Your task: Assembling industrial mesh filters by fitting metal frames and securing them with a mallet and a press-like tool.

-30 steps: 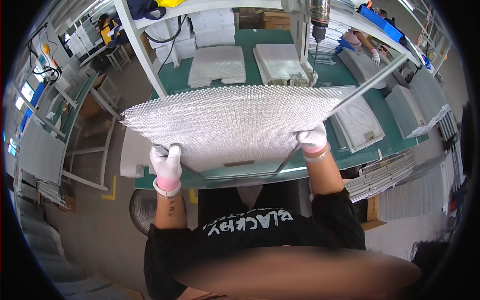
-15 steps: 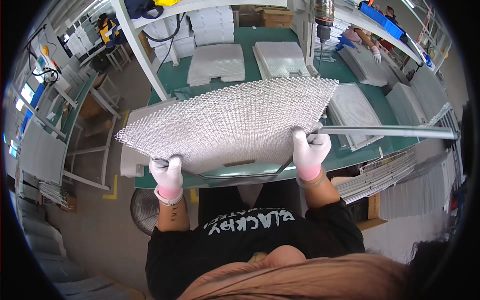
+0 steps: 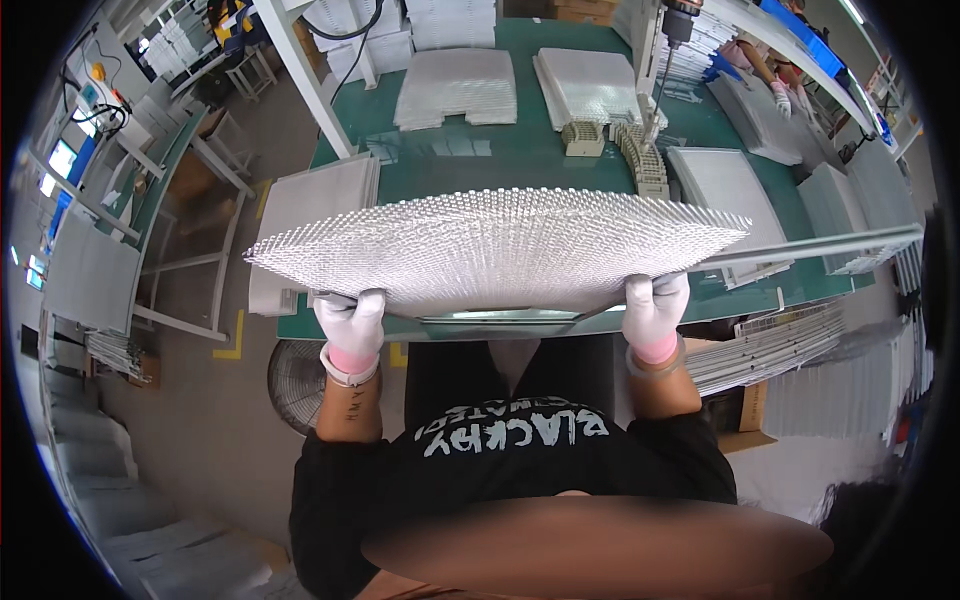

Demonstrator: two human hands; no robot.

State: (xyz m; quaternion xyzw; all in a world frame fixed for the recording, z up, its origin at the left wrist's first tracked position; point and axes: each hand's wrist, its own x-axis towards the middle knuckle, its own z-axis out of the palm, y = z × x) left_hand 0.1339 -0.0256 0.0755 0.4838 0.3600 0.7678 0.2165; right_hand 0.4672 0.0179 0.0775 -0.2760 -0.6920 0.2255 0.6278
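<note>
A silvery metal mesh panel is held up in front of me over the near edge of the green table. My left hand, in a white glove with a pink cuff, is closed on its near left edge, thumb on top. In a matching glove, my right hand grips the near right edge. A long grey metal bar runs rightward from beside my right hand; whether that hand also holds it is hidden. Dark edging shows under the panel between the hands.
Beige ridged blocks sit beyond the panel, near a hanging power screwdriver. Stacked mesh sheets lie farther back. White panels are at the left, a framed panel at the right. Another person's gloved hand is at far right.
The panel has come down and tilted flatter, and both hands have shifted slightly right in the picture. Beige blocks behind it now show. The view has moved a little too.
</note>
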